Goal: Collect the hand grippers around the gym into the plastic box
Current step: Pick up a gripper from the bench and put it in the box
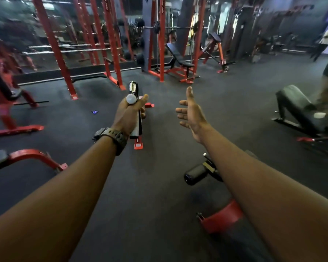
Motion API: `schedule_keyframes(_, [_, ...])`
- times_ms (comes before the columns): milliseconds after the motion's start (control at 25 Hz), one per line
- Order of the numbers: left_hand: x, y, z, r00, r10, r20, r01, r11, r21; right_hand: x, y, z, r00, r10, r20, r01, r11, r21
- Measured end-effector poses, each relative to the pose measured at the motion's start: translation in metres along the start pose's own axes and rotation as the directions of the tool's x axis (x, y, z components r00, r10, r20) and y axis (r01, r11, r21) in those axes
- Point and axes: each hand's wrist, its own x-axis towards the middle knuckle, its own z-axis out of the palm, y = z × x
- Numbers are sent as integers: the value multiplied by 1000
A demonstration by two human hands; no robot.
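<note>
One hand gripper (134, 103) gripped in left hand (129, 115).

The gym is dim, with most of the light coming from the far end: small bright spots high on the back wall and a pale, washed-out patch at the upper right. The dark floor (159, 186) soaks up light and shows only soft, faint shadows, one a darker pool under the red rack (64, 72). The chrome spring of the hand gripper (133, 91) catches a small glint. Both forearms are evenly lit and fairly sharp. The wide lens bends the rack uprights outward and stretches the arms toward the lower corners. The left edge is smeared with motion blur, and the mirror wall (27, 25) and distant machines are soft and grainy.
</note>
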Motion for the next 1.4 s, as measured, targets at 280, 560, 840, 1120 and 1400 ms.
schedule_keyframes(280, [6,-34,-51,999,-36,-19,36,999,34,19,34,69,996,68,58,-65,997,-48])
schedule_keyframes(560, [92,-94,-57,994,-104,-23,105,993,50,118,53,104,993,69,91,-68,997,-22])
schedule_keyframes(840, [245,-138,-33,987,-144,-76,149,987,63,290,63,119,984,109,141,-104,994,-40])
schedule_keyframes(1120, [411,-206,-34,979,-183,-92,187,982,36,458,77,155,979,141,148,-125,986,-110])
schedule_keyframes(1400, [603,-282,-62,969,-242,-54,240,970,-47,637,92,229,976,188,112,-170,973,-156])
